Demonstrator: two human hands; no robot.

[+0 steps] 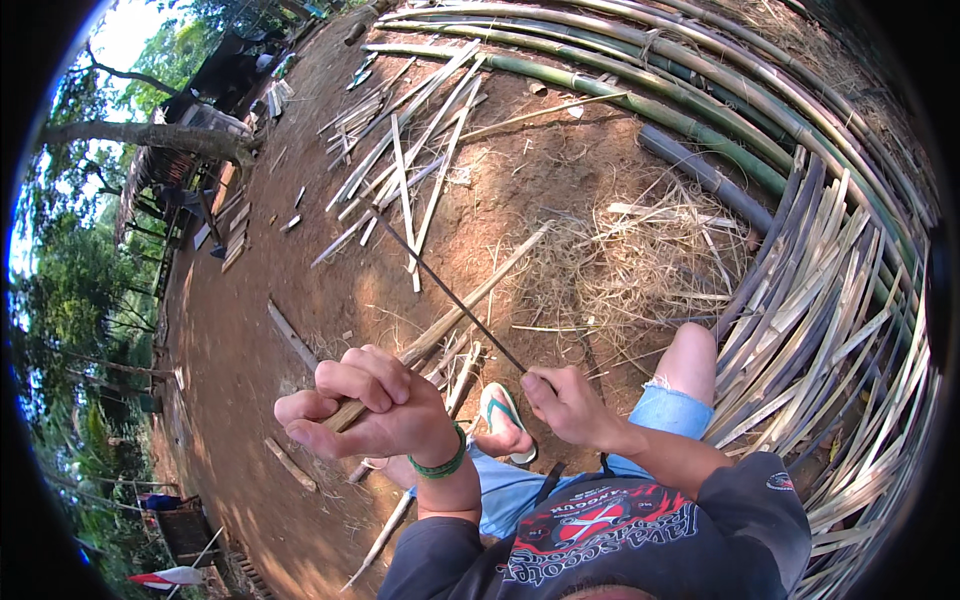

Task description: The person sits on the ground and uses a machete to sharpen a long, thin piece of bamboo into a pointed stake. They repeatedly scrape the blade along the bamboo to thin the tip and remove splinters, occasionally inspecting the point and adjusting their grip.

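My left hand (385, 405) is closed round the near end of a split bamboo strip (500, 275), which slants away up and to the right. In my right hand (572, 405) is one end of a long, thin, dark tool, which looks like a machete blade (425, 265) seen edge-on. It points up and to the left and crosses the strip in the picture. Whether the two touch, I cannot tell. The tool's handle is hidden in my right fist.
Bamboo poles (590, 85) lie along the far right, with a large pile of split strips (810, 320) at my right. Shavings (630, 255) cover the ground ahead. More strips (400, 170) lie scattered beyond. A sandaled foot (503, 425) rests just below the work.
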